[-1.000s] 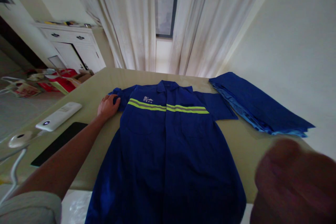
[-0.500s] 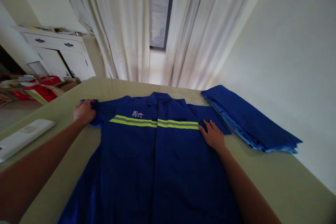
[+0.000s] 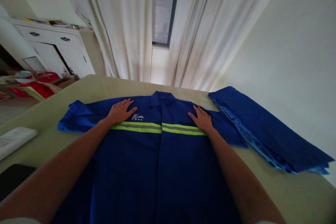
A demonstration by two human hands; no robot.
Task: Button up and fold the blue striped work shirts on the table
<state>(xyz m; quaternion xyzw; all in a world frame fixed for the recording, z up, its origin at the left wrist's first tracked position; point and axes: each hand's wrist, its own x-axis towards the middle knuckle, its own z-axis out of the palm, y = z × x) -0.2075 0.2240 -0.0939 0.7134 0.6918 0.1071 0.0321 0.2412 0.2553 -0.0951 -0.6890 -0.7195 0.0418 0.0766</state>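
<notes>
A blue work jacket (image 3: 136, 168) lies front up on the table, collar away from me, with a yellow-green and grey reflective band across its chest and a white logo beside my left hand. My left hand (image 3: 121, 112) rests flat on the chest near the shoulder, fingers spread. On the opposite shoulder my right hand (image 3: 201, 118) also lies open, palm down. Both sleeves stretch outward to the sides; the left one is somewhat creased. The jacket's lower part runs out of view toward me.
A stack of folded blue cloth (image 3: 265, 129) lies at the right, by the wall. On the left are a white object (image 3: 18, 140) and a dark object (image 3: 15, 178) on the table (image 3: 110, 84). Beyond stand a white cabinet (image 3: 63, 49), red bags (image 3: 42, 84) and curtains (image 3: 126, 24).
My left hand has let go of the sleeve end and moved right onto the chest. The left sleeve now lies spread out. My right hand has shifted up to the shoulder.
</notes>
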